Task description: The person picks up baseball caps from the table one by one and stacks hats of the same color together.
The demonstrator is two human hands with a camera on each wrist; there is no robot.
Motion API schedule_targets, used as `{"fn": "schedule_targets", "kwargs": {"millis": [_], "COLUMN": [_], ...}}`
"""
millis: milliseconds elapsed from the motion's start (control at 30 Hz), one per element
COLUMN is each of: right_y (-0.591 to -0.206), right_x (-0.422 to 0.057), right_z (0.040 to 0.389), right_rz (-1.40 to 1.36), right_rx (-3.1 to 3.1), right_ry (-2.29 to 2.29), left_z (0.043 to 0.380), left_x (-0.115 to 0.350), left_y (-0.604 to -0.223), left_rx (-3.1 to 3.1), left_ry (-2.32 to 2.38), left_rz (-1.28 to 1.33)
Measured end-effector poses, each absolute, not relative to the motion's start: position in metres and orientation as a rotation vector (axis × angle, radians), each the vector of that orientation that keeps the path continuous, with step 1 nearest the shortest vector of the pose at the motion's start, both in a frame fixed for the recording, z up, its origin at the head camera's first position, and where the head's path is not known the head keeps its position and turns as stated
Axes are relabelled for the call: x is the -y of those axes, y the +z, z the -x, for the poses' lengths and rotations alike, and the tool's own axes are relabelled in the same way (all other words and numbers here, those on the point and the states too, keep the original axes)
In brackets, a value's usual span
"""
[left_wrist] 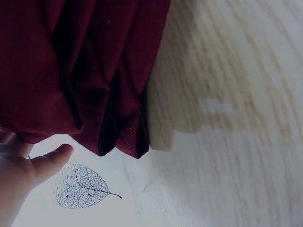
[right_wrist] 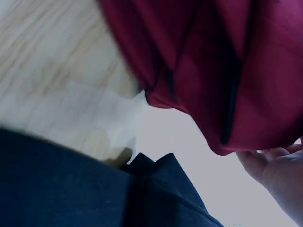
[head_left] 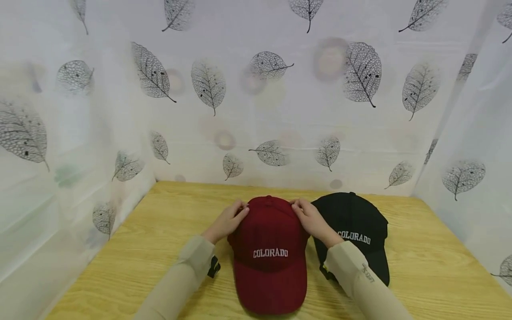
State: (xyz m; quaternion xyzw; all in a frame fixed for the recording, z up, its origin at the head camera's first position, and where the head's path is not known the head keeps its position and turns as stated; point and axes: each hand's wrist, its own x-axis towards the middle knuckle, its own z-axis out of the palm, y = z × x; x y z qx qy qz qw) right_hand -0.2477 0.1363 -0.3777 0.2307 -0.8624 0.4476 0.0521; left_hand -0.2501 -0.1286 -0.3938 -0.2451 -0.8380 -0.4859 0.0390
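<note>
A dark red cap (head_left: 269,231) with white COLORADO lettering lies in the middle of the wooden table, its brim towards me. My left hand (head_left: 229,218) touches the far left of its crown. In the left wrist view, that hand's thumb (left_wrist: 54,161) sticks out straight beside several folds of red fabric (left_wrist: 106,109), and the other fingers are partly hidden behind the cap. My right hand (head_left: 314,218) rests its fingertips on the crown's far right. The right wrist view shows those fingers (right_wrist: 272,161) at the lower edge of the red fabric.
Right of the red cap lies a black cap (head_left: 354,213), also lettered COLORADO, partly covered by my right forearm. A small black piece (head_left: 214,266) shows beside my left sleeve. Leaf-printed sheeting (head_left: 280,111) encloses the table (head_left: 160,249) at the back and sides.
</note>
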Motion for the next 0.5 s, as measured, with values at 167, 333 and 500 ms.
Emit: {"fn": "schedule_targets", "kwargs": {"millis": [167, 333, 500], "right_y": [-0.378, -0.373, -0.372], "right_x": [-0.132, -0.129, -0.126], "right_z": [0.251, 0.260, 0.271], "right_rz": [-0.700, -0.552, -0.448], "right_rx": [2.606, 2.767, 2.849], "right_ry": [1.183, 1.029, 0.955], "left_z": [0.254, 0.262, 0.272], "left_x": [0.125, 0.119, 0.113], "left_y": [-0.393, -0.391, -0.391], "left_rx": [2.583, 2.641, 2.675], "left_ry": [-1.433, -1.282, -1.159], "left_rz": [0.748, 0.636, 0.496]}}
